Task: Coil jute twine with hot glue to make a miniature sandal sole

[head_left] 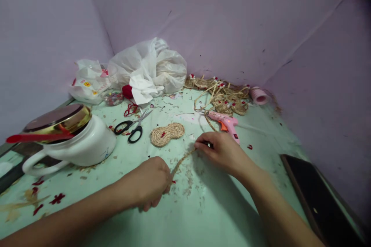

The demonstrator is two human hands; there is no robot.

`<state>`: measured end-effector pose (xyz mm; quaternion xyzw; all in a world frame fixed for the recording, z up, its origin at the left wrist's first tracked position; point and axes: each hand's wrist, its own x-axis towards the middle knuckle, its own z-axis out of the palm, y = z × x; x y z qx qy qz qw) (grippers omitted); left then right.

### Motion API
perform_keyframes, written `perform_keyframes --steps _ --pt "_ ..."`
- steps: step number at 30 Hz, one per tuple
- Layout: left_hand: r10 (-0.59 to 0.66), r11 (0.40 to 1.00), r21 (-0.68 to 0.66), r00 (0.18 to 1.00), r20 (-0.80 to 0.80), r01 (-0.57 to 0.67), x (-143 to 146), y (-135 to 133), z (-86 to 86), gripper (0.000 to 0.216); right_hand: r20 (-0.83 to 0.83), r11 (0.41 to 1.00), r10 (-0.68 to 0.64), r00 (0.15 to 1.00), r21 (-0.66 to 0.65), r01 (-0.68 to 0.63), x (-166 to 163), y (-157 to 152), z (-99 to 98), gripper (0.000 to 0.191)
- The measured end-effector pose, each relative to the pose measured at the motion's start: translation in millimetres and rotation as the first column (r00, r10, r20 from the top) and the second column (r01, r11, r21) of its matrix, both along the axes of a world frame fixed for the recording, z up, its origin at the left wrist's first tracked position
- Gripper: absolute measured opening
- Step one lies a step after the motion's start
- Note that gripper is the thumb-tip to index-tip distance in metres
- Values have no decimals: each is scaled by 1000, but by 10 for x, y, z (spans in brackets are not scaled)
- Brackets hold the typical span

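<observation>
A braided straw cord [184,158] stretches between my two hands above the table. My left hand [155,180] is closed on its lower end, fingers curled underneath and partly hidden. My right hand [218,148] pinches the other end between thumb and fingertips. Just beyond the cord lies a coiled straw piece [167,134] shaped like a figure eight, with a small red spot on it. A pink glue gun [228,122] with an orange trigger rests behind my right hand. Black-handled scissors [133,126] lie partly spread to the left of the coiled piece.
A white mug [95,142] with a gold-rimmed lid and a red stick stands at left. White plastic bags [156,61] and red yarn [127,91] sit at the back. Several decorated straw pieces [228,100], a pink roll [259,95] and a dark phone [315,197] are to the right.
</observation>
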<state>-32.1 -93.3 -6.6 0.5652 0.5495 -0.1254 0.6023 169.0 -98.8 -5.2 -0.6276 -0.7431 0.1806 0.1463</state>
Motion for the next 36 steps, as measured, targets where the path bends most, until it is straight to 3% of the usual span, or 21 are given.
perform_keyframes --steps 3,7,10,12,14,16,18,23,26,29,32,34,36 --pt "16 998 -54 1000 18 -15 -18 71 7 15 -9 999 -33 999 35 33 14 14 -5 16" --pt "32 995 -92 997 68 -26 -41 141 -13 14 48 976 -78 996 207 67 18 11 30 22" --pt "78 991 -120 991 107 -65 -56 159 -35 14 -21 943 -155 988 294 154 110 -29 119 30" --pt "97 987 -136 986 132 -79 -60 162 -44 13 -9 891 -381 925 262 369 237 -53 196 33" --pt "108 987 -133 984 144 -89 -60 160 -45 14 156 778 -626 764 183 601 397 -56 248 35" --pt "114 987 -128 983 147 -95 -59 157 -43 15 304 718 -678 669 81 692 554 -26 246 41" --pt "116 987 -130 982 147 -98 -59 154 -41 14 298 703 -667 683 -51 709 669 32 189 40" --pt "107 987 -138 981 159 -85 -67 154 -50 12 121 686 -691 712 -198 700 743 214 -23 27" --pt "104 988 -131 981 165 -82 -74 158 -57 12 -77 640 -760 646 -262 722 734 264 -70 27" --pt "107 986 -143 979 173 -82 -82 158 -61 11 -313 633 -773 551 -327 702 731 191 3 23" --pt "98 986 -148 979 179 -72 -89 153 -65 11 -485 659 -735 473 -347 667 687 -50 147 6" --pt "91 988 -136 981 174 -67 -93 151 -70 11 -651 712 -640 409 -301 635 590 -265 210 26" --pt "79 989 -134 984 162 -57 -96 151 -78 12 -690 781 -560 458 -257 569 420 -450 201 32"
